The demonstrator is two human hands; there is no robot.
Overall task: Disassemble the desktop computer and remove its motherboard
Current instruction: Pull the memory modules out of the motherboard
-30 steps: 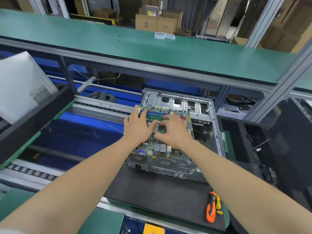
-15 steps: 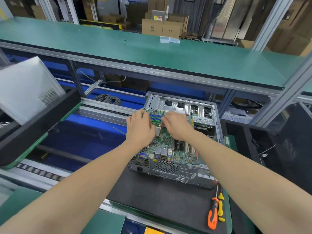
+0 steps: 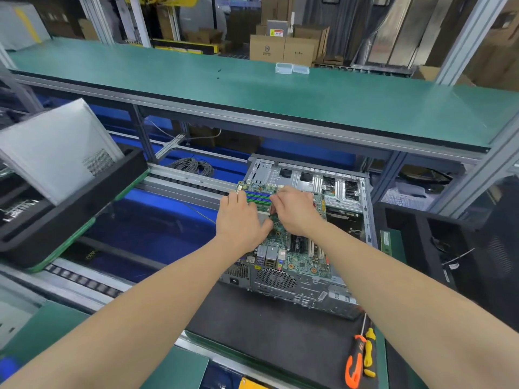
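The open desktop case (image 3: 306, 290) lies on a black mat, its rear panel towards me. Inside it the green motherboard (image 3: 300, 259) sits tilted, its port block above the rear panel. My left hand (image 3: 241, 220) lies over the board's left part, fingertips hooked at the left end of the memory slots (image 3: 259, 195) and thumb spread towards the socket. My right hand (image 3: 295, 211) is beside it, fingers curled down onto the board at the right end of the same slots. The socket area is mostly hidden under both hands.
An orange screwdriver (image 3: 354, 360) and a yellow one (image 3: 369, 352) lie on the black mat (image 3: 266, 324) at the front right. A black bin (image 3: 449, 248) stands to the right, a grey side panel (image 3: 53, 147) leans in a tray at the left, and a green shelf (image 3: 252, 88) runs overhead.
Both hands have slid from the board's middle towards its far edge at the memory slots, and the right fingers have curled. The view has tilted up slightly.
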